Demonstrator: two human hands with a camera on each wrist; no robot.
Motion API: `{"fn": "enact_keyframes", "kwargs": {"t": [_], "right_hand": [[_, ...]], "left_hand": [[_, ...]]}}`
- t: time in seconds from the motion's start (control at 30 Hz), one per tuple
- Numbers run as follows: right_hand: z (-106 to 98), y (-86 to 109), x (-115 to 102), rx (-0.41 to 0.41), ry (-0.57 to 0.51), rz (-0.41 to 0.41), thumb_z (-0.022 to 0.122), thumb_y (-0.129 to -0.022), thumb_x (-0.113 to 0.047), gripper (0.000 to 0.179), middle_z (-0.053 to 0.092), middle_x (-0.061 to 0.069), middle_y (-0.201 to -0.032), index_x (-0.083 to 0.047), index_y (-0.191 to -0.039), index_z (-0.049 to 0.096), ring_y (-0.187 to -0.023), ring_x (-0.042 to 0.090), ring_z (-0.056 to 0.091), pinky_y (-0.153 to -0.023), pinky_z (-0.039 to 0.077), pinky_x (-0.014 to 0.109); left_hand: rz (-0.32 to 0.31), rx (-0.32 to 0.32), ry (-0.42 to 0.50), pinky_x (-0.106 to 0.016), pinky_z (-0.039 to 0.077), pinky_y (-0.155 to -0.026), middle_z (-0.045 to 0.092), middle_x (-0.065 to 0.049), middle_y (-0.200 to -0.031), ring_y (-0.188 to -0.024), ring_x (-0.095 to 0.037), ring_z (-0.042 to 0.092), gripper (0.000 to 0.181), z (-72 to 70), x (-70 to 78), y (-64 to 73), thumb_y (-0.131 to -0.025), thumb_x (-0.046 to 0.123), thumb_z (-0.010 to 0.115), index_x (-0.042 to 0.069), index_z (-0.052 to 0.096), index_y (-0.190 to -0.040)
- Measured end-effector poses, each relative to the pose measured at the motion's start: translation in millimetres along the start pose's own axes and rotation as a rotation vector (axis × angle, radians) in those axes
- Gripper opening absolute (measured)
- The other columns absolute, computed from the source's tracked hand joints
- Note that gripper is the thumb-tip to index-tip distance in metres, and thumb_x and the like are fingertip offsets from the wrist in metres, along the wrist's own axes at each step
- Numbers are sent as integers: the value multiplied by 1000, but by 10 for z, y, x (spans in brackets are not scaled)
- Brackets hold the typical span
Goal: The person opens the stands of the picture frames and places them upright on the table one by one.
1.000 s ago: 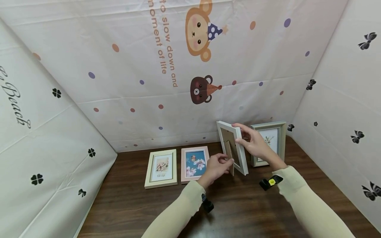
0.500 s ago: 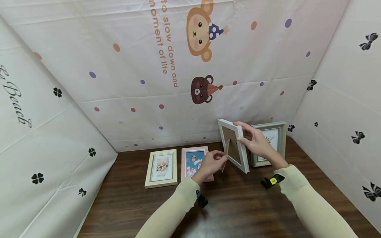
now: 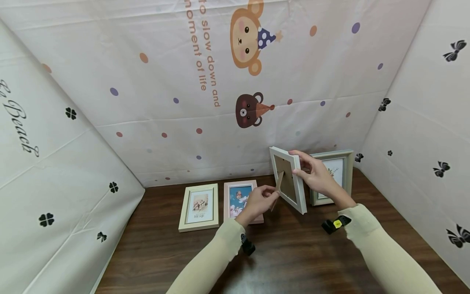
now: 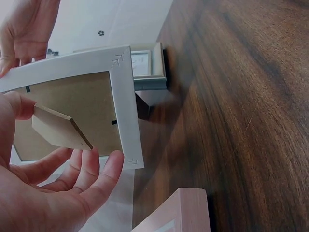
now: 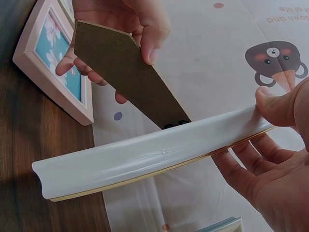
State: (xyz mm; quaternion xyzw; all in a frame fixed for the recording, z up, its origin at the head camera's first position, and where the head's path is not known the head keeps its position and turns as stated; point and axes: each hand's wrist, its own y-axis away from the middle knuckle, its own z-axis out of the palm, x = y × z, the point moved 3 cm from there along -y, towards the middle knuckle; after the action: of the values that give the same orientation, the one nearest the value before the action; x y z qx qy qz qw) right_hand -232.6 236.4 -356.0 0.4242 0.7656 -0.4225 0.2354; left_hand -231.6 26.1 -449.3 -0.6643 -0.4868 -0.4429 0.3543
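Observation:
A white picture frame point(image 3: 299, 185) is held upright and tilted, its brown backing board point(image 4: 72, 104) facing me and to the left. My right hand point(image 3: 313, 173) grips its right upper edge, thumb on the back side and fingers on the front, as the right wrist view shows. With thumb and fingers my left hand point(image 3: 260, 201) pinches the easel leg point(image 5: 123, 67) of the frame, which is swung out from the backing on its hinge. In the left wrist view, the leg's wide end lies between thumb and fingertips. The frame's picture side is hidden from the head view.
A pink frame point(image 3: 258, 188) with a blossom picture stands behind my left hand, with a cream frame point(image 3: 182, 212) to its left. On the right, a grey-green frame point(image 3: 346, 175) stands partly behind my right hand. Patterned cloth walls point(image 3: 176, 151) enclose the dark wooden table point(image 3: 293, 253).
My left hand has moved left, drawing the easel leg away from the backing. The white frame and right hand have shifted only slightly. The last half second shows almost no motion.

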Motion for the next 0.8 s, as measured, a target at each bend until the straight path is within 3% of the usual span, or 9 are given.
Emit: {"fn": "enact_keyframes", "kwargs": {"t": [0.3,0.5,0.6,0.7,0.8], "right_hand": [[20,1,18,3,-8,-2,65,-99,0,55,66,22,-116,-8,-151,49,-101,30,66,-79,53,17],[35,-17,-7,3,16,-5,66,-99,-1,55,66,23,-120,-7,-151,49,-103,31,67,-79,53,18],[38,-27,-26,0,16,-18,66,-99,-1,56,66,24,-119,-7,-151,49,-103,32,67,-79,53,17],[42,-38,-42,3,3,-28,66,-98,0,56,67,24,-117,-7,-151,49,-100,31,67,-78,53,17],[48,-48,-57,9,-10,-38,66,-98,1,55,68,23,-114,-6,-150,50,-98,30,67,-77,53,17]], "left_hand": [[11,-11,14,-26,54,-64,67,0,-91,-77,-11,61,37,0,3,20,-96,35,70,7,72,-120],[4,-51,47,-30,57,-66,67,-2,-91,-71,-12,63,39,-25,11,35,-98,34,68,7,68,-126],[17,-53,13,-32,57,-67,66,-1,-92,-72,-11,62,43,-40,32,42,-98,36,68,8,65,-131],[68,-11,-61,-30,55,-69,66,-2,-95,-77,-11,61,44,-57,109,67,-98,35,68,9,64,-133],[163,91,-143,-26,51,-71,66,-5,-101,-85,-16,61,43,-67,251,120,-96,32,69,10,64,-133]]}}
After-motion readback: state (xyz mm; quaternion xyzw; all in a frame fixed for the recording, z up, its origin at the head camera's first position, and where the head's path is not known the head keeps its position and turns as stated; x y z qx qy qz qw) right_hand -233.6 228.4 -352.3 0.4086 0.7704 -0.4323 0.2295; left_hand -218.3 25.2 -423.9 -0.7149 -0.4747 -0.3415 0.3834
